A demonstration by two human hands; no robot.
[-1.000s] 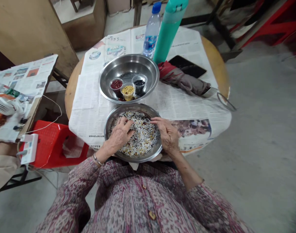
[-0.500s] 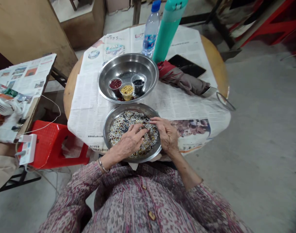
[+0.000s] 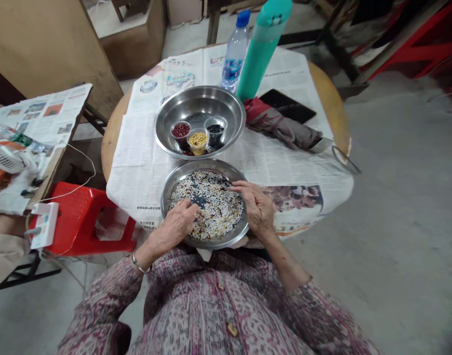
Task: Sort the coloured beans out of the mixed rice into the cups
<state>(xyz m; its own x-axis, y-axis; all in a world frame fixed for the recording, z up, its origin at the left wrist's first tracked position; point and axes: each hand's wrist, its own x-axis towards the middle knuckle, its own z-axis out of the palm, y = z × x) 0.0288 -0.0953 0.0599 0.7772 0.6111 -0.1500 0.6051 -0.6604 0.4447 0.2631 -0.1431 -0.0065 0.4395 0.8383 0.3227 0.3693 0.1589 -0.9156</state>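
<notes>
A shallow metal dish [image 3: 167, 183] at the table's near edge holds a spread of mixed grains [image 3: 222, 217]: white, black, yellow and dark red. Over the dish's left side is my left hand [image 3: 178, 221], its fingers curled together and the tips at the grains; anything pinched there is too small to make out. My right hand [image 3: 258, 211] grips the dish at its right rim, with fingers bent inward over the grains. Just beyond stands a larger metal basin [image 3: 200, 93] with three clear cups: red beans [image 3: 180, 130], yellow beans [image 3: 197, 140] and black beans [image 3: 215, 130].
Newspaper [image 3: 133, 162] covers the round table. At the back stand a water bottle [image 3: 234, 54] and a tall green bottle [image 3: 263, 52]. A folded umbrella [image 3: 285, 127] lies beside a dark tablet [image 3: 287, 105]. To the left are a red stool [image 3: 78, 222] and a power strip [image 3: 44, 224].
My left hand has drawn back left from the dish's middle, its fingers more curled, uncovering grains and a dark bare patch. My right hand has stayed at the rim. The view shifted slightly.
</notes>
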